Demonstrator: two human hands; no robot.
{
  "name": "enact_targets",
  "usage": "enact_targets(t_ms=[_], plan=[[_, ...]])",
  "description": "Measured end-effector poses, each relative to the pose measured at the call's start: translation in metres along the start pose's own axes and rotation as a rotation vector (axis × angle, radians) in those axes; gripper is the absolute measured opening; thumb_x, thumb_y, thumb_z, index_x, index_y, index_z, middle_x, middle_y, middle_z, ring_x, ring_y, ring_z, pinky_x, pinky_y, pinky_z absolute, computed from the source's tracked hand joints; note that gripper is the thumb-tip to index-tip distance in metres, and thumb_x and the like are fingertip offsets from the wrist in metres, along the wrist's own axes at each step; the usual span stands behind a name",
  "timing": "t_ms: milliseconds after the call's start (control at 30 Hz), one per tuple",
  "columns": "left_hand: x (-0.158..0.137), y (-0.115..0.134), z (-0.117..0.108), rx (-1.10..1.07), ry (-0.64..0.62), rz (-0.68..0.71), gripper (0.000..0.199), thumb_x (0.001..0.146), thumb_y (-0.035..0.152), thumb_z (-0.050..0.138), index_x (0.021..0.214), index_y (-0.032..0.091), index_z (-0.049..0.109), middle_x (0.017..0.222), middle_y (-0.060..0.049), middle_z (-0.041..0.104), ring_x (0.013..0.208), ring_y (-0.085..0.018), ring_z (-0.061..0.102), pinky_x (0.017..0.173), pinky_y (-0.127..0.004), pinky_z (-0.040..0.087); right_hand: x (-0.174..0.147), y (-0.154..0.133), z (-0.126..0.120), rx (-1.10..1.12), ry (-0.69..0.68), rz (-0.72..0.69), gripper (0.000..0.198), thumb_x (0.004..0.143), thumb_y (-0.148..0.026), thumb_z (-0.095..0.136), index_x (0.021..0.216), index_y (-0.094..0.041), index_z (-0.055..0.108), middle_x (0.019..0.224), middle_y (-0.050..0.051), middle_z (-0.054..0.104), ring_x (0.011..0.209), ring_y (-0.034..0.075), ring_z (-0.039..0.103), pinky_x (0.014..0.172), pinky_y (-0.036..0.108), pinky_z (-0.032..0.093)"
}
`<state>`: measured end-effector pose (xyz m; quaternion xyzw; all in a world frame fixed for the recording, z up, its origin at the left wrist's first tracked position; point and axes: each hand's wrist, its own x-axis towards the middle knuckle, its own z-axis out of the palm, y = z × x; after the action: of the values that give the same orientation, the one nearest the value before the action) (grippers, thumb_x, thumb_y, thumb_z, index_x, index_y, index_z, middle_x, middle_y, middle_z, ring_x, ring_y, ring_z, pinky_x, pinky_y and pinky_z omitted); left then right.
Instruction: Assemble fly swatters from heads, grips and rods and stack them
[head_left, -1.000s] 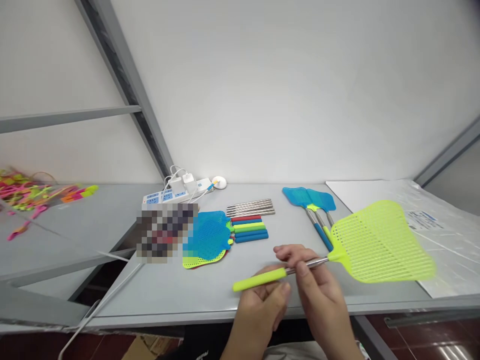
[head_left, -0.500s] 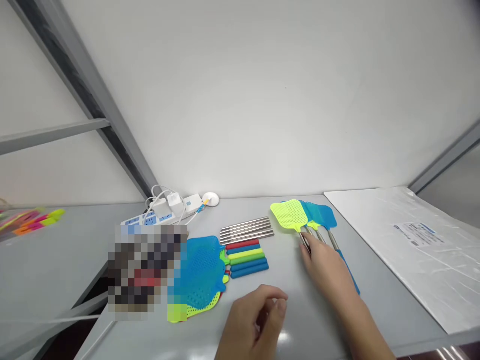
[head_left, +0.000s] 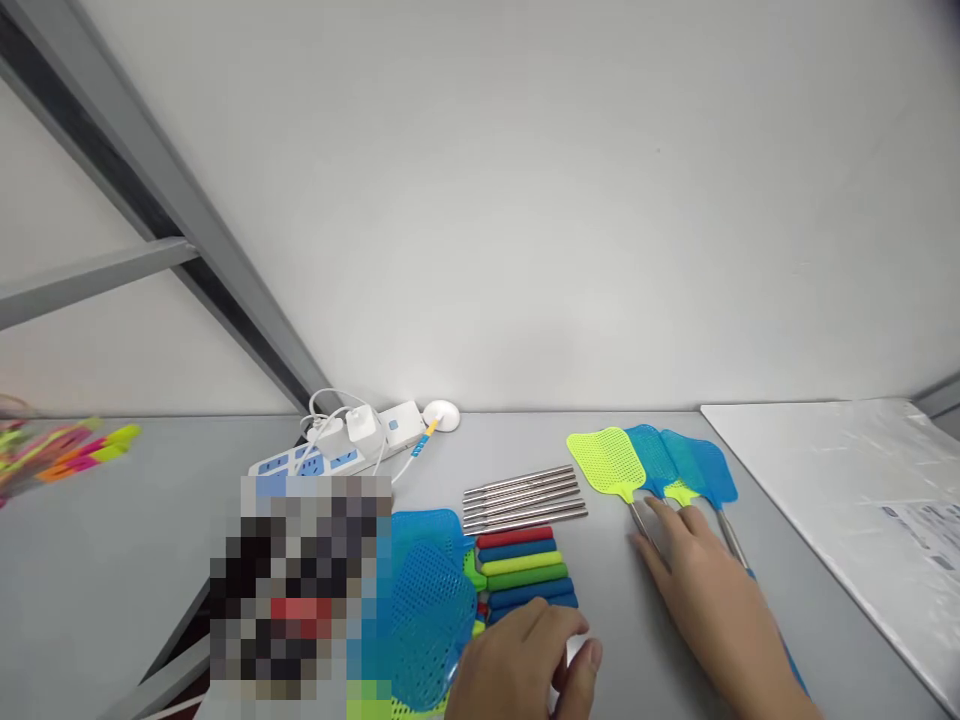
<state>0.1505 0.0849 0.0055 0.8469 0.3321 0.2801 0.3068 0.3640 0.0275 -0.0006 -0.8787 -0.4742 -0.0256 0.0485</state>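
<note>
My right hand [head_left: 701, 580] lies over the metal shafts of a group of fly swatters, its thumb and fingers apart on either side of the shaft under a yellow-green swatter head [head_left: 609, 460]. Blue swatter heads [head_left: 701, 465] overlap beside it to the right. My left hand [head_left: 525, 660] is loosely curled at the front, thumb apart from the fingers, with nothing seen in it. It is nearest the blue grip tubes [head_left: 531, 592], in a row with red, yellow and green ones. Left of it lies a stack of loose blue swatter heads [head_left: 427, 600].
Several thin metal rods [head_left: 525, 498] lie behind the grips. A power strip [head_left: 300, 465] with white plugs and a round white device [head_left: 441, 415] stand at the back left. White packaging [head_left: 817, 470] covers the right side. A pixelated patch hides the front left.
The view has shifted, so the table items appear lower and farther right. My right hand's fingers have loosened from the yellow-green swatter's shaft. My left hand is now closer to the blue grips.
</note>
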Motion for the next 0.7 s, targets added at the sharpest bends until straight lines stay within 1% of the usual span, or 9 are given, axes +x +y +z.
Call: enact_targets(t_ms=[100,167,233,300,400,433,500,600,700], plan=[[-0.001,-0.008,-0.016,0.154,-0.065,0.054,0.010,0.091,0.028,0.059,0.085,0.025,0.066,0.070,-0.002,0.064,0.063,-0.018,0.061,0.054,-0.026,0.039,0.008,-0.005,-0.015,0.030,0.051,-0.085,0.040,0.100,-0.044,0.035,0.129,-0.023,0.055,0.107,0.011,0.064,0.081,0.027,0.066,0.054,0.035,0.045],[-0.007,-0.014,-0.024,0.247,-0.047,0.095,0.013,0.093,0.024,0.056,0.083,0.023,0.065,0.070,-0.003,0.062,0.067,-0.019,0.058,0.056,-0.027,0.039,0.023,-0.017,-0.024,0.049,0.032,-0.218,0.037,0.100,-0.042,0.036,0.125,-0.025,0.058,0.102,0.008,0.065,0.077,0.025,0.066,0.053,0.034,0.042],[-0.019,-0.019,-0.025,0.311,0.059,0.082,0.014,0.092,0.019,0.056,0.082,0.023,0.066,0.076,-0.004,0.063,0.073,-0.020,0.056,0.063,-0.029,0.040,0.044,-0.035,-0.030,0.055,-0.029,-0.384,0.035,0.101,-0.039,0.035,0.119,-0.026,0.062,0.097,0.006,0.064,0.071,0.022,0.064,0.051,0.032,0.038],[-0.033,-0.022,-0.020,0.356,0.196,0.037,0.014,0.089,0.017,0.058,0.083,0.024,0.067,0.091,-0.005,0.066,0.083,-0.022,0.054,0.073,-0.033,0.040,0.066,-0.056,-0.031,0.056,-0.097,-0.544,0.034,0.102,-0.034,0.034,0.111,-0.026,0.066,0.091,0.005,0.063,0.068,0.021,0.062,0.052,0.031,0.036],[-0.050,-0.023,-0.009,0.426,0.353,0.003,0.006,0.085,0.024,0.066,0.085,0.029,0.070,0.111,-0.005,0.066,0.093,-0.025,0.052,0.081,-0.037,0.037,0.094,-0.084,-0.026,0.099,-0.203,-0.699,0.032,0.100,-0.032,0.039,0.100,-0.026,0.070,0.088,0.004,0.064,0.071,0.020,0.062,0.058,0.030,0.037],[-0.054,-0.022,-0.007,0.449,0.380,-0.007,0.005,0.083,0.026,0.069,0.087,0.030,0.071,0.113,-0.004,0.065,0.093,-0.025,0.051,0.081,-0.038,0.037,0.101,-0.091,-0.022,0.121,-0.235,-0.720,0.031,0.100,-0.031,0.040,0.099,-0.026,0.071,0.089,0.004,0.065,0.073,0.020,0.062,0.059,0.030,0.038],[-0.056,-0.021,-0.005,0.485,0.392,-0.048,0.012,0.080,0.030,0.073,0.092,0.031,0.072,0.113,-0.004,0.065,0.092,-0.025,0.050,0.081,-0.039,0.036,0.109,-0.098,-0.016,0.161,-0.289,-0.741,0.029,0.098,-0.032,0.044,0.099,-0.028,0.072,0.092,0.003,0.068,0.076,0.020,0.064,0.063,0.030,0.040],[-0.052,-0.018,-0.004,0.521,0.342,-0.118,0.024,0.076,0.031,0.078,0.099,0.032,0.071,0.116,-0.004,0.063,0.094,-0.026,0.050,0.081,-0.040,0.035,0.114,-0.098,-0.008,0.213,-0.343,-0.747,0.024,0.095,-0.032,0.049,0.100,-0.028,0.072,0.097,0.002,0.071,0.084,0.021,0.066,0.069,0.030,0.044],[-0.047,-0.018,0.001,0.551,0.290,-0.132,0.029,0.073,0.033,0.080,0.101,0.032,0.070,0.119,-0.005,0.062,0.097,-0.028,0.050,0.079,-0.041,0.035,0.116,-0.093,-0.004,0.250,-0.364,-0.726,0.025,0.095,-0.031,0.048,0.102,-0.026,0.072,0.100,0.003,0.072,0.089,0.022,0.066,0.075,0.031,0.046]])
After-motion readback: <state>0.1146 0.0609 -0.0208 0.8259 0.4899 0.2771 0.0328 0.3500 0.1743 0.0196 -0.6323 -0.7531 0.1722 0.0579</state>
